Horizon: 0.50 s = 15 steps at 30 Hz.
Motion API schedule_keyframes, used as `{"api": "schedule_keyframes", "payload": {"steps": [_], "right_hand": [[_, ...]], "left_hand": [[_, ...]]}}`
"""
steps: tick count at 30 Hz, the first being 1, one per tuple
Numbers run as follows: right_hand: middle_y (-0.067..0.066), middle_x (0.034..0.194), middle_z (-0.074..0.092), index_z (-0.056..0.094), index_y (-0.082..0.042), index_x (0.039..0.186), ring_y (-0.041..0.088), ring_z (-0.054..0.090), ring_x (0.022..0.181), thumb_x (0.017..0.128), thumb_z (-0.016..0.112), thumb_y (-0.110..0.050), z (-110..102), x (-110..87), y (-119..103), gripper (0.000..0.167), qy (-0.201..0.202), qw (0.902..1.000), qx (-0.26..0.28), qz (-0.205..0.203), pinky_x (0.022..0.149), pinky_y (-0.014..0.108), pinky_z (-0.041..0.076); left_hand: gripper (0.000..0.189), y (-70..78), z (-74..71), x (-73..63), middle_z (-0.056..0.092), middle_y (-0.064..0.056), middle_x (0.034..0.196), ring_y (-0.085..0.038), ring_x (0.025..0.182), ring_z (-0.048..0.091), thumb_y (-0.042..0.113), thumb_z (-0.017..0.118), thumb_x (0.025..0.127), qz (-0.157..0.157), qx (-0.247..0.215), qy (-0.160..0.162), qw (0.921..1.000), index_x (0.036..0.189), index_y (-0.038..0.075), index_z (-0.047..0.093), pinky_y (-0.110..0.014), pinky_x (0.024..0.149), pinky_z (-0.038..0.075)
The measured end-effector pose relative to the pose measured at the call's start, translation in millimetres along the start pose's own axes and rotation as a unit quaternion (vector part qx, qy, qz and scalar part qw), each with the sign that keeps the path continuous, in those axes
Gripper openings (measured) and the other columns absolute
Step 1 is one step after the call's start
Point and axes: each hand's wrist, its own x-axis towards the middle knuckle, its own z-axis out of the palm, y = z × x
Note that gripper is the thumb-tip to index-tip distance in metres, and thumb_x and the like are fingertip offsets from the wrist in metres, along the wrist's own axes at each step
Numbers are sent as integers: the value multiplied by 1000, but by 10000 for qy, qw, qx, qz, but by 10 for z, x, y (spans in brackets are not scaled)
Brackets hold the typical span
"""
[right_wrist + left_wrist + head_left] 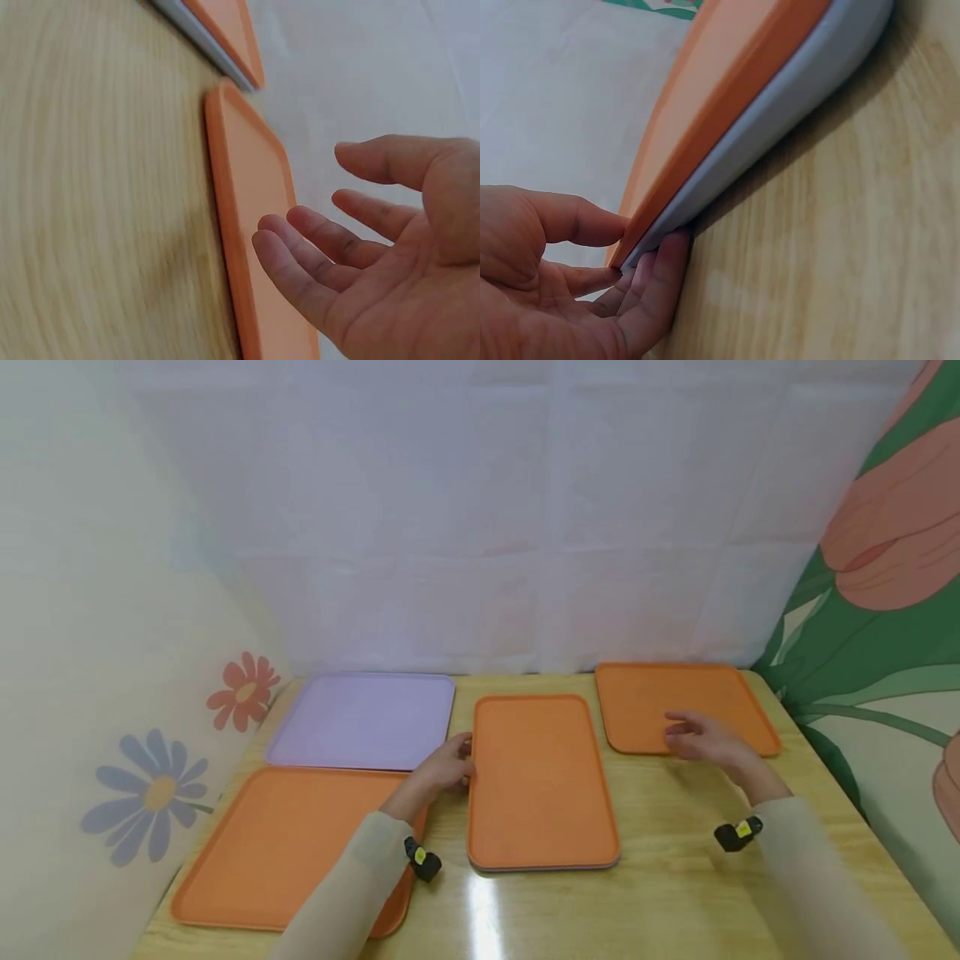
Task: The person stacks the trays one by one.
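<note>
**Operator:** I'm on the head view. There are four spots of trays on the wooden bench (675,877). In the middle sits an orange tray (542,777) stacked on a lilac tray beneath (810,97); only the lilac edge shows under it.

**Colleague:** Where's the left hand?

**Operator:** My left hand (444,768) is at the left rim of that middle stack, towards the far end. On the left wrist view the thumb (577,221) lies on top of the orange rim and the fingertips (667,262) are tucked beneath the lilac one, so the grip is pinching both trays together at the edge. That edge looks lifted slightly off the bench there.

**Colleague:** And the right?

**Operator:** The right hand (701,741) hovers over the near edge of the far-right orange tray (678,702). Its grip is wide, fingers loose and spread, holding nothing. I can't tell whether it touches the tray.

**Colleague:** What else is out?

**Operator:** A single lilac tray (363,720) at the far left, and a large orange tray (277,847) in front of it, partly under my left sleeve. A white cloth (480,527) hangs behind the bench.
</note>
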Motion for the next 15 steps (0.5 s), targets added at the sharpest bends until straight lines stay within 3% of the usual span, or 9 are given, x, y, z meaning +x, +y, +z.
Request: {"api": "schedule_keyframes", "payload": {"steps": [4, 9, 11, 15], "right_hand": [[41, 148, 34, 22, 12, 154, 45, 50, 128, 105, 53, -16, -291, -49, 113, 64, 271, 9992, -300, -44, 98, 41, 54], [42, 151, 29, 19, 13, 154, 46, 48, 129, 105, 53, -21, -591, -129, 193, 69, 472, 9965, -692, 39, 89, 27, 54], [43, 151, 26, 17, 13, 155, 52, 45, 129, 106, 52, -23, -684, -160, 216, 70, 506, 9946, -899, 108, 90, 30, 53], [46, 150, 24, 18, 14, 154, 59, 37, 132, 107, 49, -24, -819, -183, 270, 68, 693, 9891, -1269, 281, 99, 50, 49]], "left_hand": [[82, -7, -2, -13, 34, -31, 149, -30, 104, 56, -12, 51, 82, -105, -383, -49, 9992, 157, -6, 19, -44, 78, 59], [81, -34, -17, -13, 33, -27, 150, -23, 86, 58, -12, 53, 85, -302, -647, -67, 9974, 158, -1, 20, -37, 73, 58], [81, -37, -21, -16, 33, -26, 150, -22, 82, 58, -12, 54, 85, -363, -691, -55, 9969, 158, 0, 20, -35, 71, 58], [81, -25, -20, -25, 34, -25, 150, -22, 88, 58, -12, 56, 86, -388, -738, -46, 9965, 158, 1, 22, -34, 70, 58]]}}
